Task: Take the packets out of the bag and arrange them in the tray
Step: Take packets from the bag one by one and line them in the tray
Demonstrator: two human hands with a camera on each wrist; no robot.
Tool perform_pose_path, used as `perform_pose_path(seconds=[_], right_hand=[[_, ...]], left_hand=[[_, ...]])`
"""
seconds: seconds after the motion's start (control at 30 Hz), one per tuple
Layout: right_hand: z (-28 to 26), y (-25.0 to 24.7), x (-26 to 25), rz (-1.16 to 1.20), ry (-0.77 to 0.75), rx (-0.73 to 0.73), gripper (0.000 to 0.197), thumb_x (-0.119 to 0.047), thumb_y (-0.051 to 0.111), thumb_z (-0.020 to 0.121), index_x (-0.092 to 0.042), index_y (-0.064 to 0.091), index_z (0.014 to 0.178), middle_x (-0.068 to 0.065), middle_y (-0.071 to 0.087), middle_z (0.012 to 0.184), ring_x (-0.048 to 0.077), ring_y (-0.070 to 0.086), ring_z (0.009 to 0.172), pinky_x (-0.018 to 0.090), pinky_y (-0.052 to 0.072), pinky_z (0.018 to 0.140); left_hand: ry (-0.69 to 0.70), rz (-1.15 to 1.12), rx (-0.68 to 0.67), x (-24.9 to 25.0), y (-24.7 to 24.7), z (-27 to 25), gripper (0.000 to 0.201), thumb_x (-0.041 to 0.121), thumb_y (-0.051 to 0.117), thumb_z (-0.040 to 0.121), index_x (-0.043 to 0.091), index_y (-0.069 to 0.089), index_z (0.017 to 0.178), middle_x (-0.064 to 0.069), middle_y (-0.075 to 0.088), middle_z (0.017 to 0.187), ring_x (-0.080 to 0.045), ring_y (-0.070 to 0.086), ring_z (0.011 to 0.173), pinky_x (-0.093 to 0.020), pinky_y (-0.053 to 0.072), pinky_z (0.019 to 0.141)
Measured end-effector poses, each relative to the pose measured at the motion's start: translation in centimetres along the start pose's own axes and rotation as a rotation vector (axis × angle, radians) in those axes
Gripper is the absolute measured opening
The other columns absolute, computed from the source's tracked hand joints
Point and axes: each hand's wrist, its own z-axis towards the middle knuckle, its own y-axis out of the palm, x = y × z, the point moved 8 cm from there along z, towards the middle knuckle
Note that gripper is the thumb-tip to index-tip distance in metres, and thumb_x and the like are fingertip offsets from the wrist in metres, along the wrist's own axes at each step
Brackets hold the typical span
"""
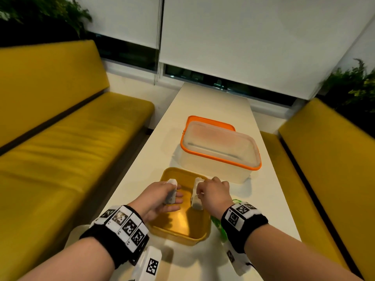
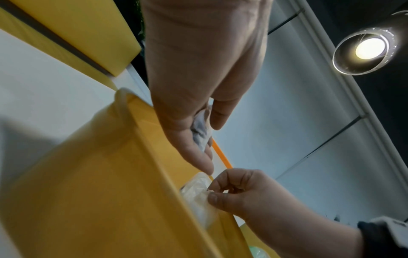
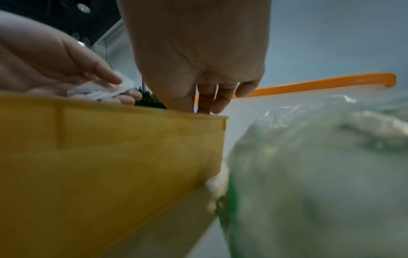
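Observation:
A yellow tray (image 1: pixel 199 235) lies on the white table near me. My left hand (image 1: pixel 162 196) hovers over its left side and holds a white packet (image 1: pixel 171 192) between thumb and fingers; the same packet (image 2: pixel 200 131) shows in the left wrist view. My right hand (image 1: pixel 212 192) pinches a second white packet (image 1: pixel 196 196) upright against the tray's right wall (image 2: pixel 154 174). The clear bag (image 3: pixel 320 174) with a green edge (image 1: pixel 218 222) lies just right of the tray, mostly hidden by my right wrist in the head view.
A clear storage box (image 1: pixel 219 151) with an orange rim stands just beyond the tray, its orange lid (image 1: pixel 211 123) underneath it. Yellow benches (image 1: pixel 60 142) flank the narrow table (image 1: pixel 207 102) on both sides. Table edges run close to the tray.

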Motion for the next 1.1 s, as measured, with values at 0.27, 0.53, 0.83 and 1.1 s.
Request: perform_pose_path(seconds=[0.27, 0.53, 0.83, 1.1], right_hand=[[0.2, -1.7, 0.4, 0.291, 0.013, 0.164, 0.031, -0.028, 0.049, 0.093, -0.029, 0.059, 0.122, -0.005, 0.057, 0.12, 0.019, 0.046, 0.115, 0.036, 0.036, 0.095], [-0.7, -3.2, -2.4, 0.677, -0.131, 0.038, 0.005, -0.014, 0.066, 0.083, -0.019, 0.065, 0.081, -0.008, 0.054, 0.069, 0.013, 0.052, 0.07, 0.017, 0.037, 0.06], [-0.3, 0.8, -0.8, 0.014, -0.08, -0.139, 0.014, -0.027, 0.056, 0.089, -0.028, 0.064, 0.1, 0.0, 0.061, 0.108, 0.025, 0.05, 0.108, 0.039, 0.03, 0.088], [-0.2, 0.0, -2.4, -0.281, -0.175, -0.057, 0.03, -0.031, 0.063, 0.081, -0.019, 0.065, 0.108, 0.003, 0.049, 0.113, 0.028, 0.035, 0.115, 0.044, 0.025, 0.096]], left_hand=[[-0.017, 0.055, -0.04, -0.5, 1.1, 0.6, 0.022, 0.002, 0.041, 0.096, 0.005, 0.06, 0.108, -0.016, 0.067, 0.105, -0.026, 0.067, 0.095, -0.035, 0.058, 0.076], [0.001, 0.207, -0.087, -0.8, 2.9, 1.2, 0.025, 0.004, 0.049, 0.092, 0.006, 0.058, 0.115, -0.014, 0.064, 0.101, -0.021, 0.063, 0.084, -0.032, 0.053, 0.069], [0.013, 0.171, 0.048, 1.1, 0.7, 1.2, 0.024, 0.015, 0.06, 0.09, 0.019, 0.059, 0.114, -0.007, 0.06, 0.115, -0.025, 0.055, 0.109, -0.036, 0.049, 0.075], [0.005, 0.132, 0.07, 0.3, -0.3, 1.4, 0.017, 0.012, 0.058, 0.091, 0.017, 0.061, 0.108, -0.011, 0.061, 0.115, -0.027, 0.059, 0.104, -0.04, 0.051, 0.084]])
